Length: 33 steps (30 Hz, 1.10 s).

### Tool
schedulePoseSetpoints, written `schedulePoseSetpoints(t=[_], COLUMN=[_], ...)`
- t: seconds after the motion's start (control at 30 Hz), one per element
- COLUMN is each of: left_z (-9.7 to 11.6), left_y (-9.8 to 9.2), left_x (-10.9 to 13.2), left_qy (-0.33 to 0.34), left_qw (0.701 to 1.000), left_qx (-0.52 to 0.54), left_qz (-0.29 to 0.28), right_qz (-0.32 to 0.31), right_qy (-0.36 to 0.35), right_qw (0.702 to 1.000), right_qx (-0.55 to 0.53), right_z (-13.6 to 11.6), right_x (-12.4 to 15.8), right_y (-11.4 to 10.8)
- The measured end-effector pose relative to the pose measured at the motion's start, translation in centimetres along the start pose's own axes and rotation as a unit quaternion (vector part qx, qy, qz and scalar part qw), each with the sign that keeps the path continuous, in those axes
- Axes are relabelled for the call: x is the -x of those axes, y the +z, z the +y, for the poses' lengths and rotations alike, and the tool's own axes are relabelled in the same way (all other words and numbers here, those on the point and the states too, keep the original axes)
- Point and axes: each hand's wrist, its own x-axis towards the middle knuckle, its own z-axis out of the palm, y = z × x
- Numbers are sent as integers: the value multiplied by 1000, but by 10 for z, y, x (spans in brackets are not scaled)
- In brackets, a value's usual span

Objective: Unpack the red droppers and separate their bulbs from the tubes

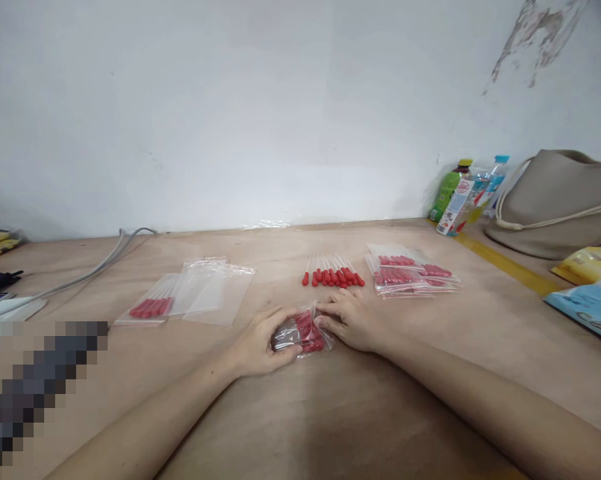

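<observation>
A small clear plastic bag (308, 333) with red-tipped sticks inside lies on the table in front of me. My left hand (270, 341) curls around its left part, thumb on the near side and fingers on the far side. At the bag's right edge, the thumb and fingers of my right hand (353, 320) grip the plastic. Just beyond, loose white sticks with red tips (333, 275) lie in a row. Filled bags (400, 277) are stacked to the right of them. On the left, another filled bag (150, 307) rests beside flat clear bags (213, 293).
Bottles (448, 193) and a grey drawstring bag (560, 200) stand at the back right. Blue and yellow packets (588, 307) lie at the right edge. A grey cable (98, 267) crosses the left side. The wall (280, 113) borders the table's back.
</observation>
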Motion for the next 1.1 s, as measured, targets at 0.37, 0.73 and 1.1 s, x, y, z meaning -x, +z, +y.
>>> schedulePoseSetpoints(t=[0.37,0.73,1.1], left_z=[-3,-3,-5], left_y=[3,2,3], left_x=[-2,-2,-2], left_qy=[13,26,34], left_qw=[999,999,999], left_qx=[-6,-3,0], left_qz=[33,39,39], right_qz=[-53,-86,-164], right_qy=[30,41,-36], right_qw=[982,937,908], right_qx=[-180,-335,-384], right_z=[4,13,16], right_x=[-5,-13,-15], right_y=[-5,5,-9])
